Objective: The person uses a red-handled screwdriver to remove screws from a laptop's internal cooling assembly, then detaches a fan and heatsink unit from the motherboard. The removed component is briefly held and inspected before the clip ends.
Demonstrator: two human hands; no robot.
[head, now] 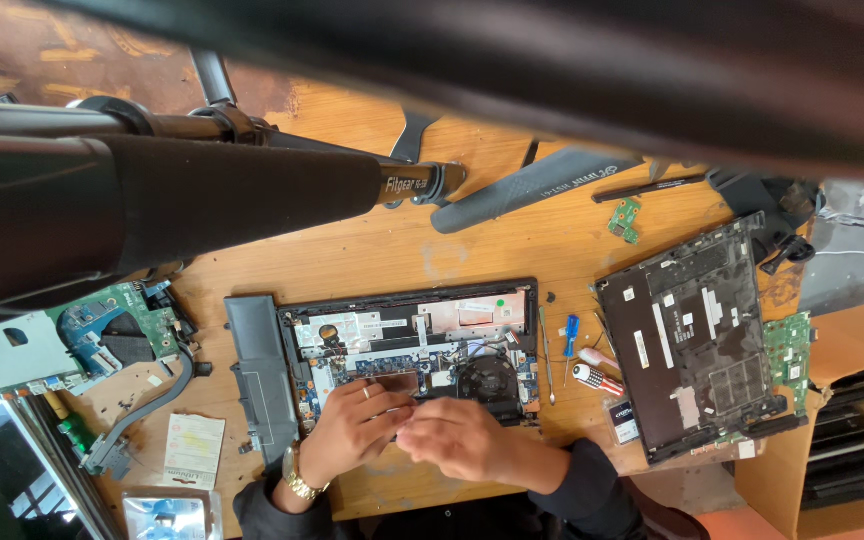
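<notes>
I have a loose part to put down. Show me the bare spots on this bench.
Bare wood lies between the opened laptop and the padded tripod arm. Crowded: the screwdrivers by the detached bottom cover, and both hands.

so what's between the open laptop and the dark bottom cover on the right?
In the head view: a thin metal pick, a blue screwdriver and a red-and-white striped screwdriver, lying on the wooden table.
</notes>
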